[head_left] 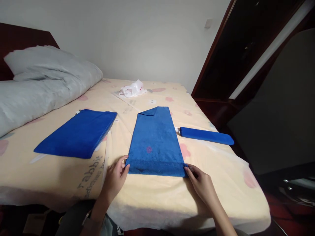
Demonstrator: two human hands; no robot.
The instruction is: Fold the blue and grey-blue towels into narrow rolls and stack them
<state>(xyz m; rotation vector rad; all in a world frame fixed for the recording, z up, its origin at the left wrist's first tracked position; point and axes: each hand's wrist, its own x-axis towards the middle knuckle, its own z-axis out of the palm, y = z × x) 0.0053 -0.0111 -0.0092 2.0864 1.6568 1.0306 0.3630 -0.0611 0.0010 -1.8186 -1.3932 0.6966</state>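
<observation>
Hands (116,175) (two) pinch one blue cloth (156,137) between two other cloths (80,134).

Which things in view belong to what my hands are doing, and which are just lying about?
In the job:
Middle blue cloth, held at its near corners by left hand and right hand
Likely, being similarly blue: rolled blue cloth, flat blue cloth

Apparently just lying about:
White plastic bag
Pale grey quilt

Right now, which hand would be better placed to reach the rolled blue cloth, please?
Probably the right hand, nearer the rolled blue cloth; the left hand is across the spread cloth. Both hands touch its folded near end.
</observation>
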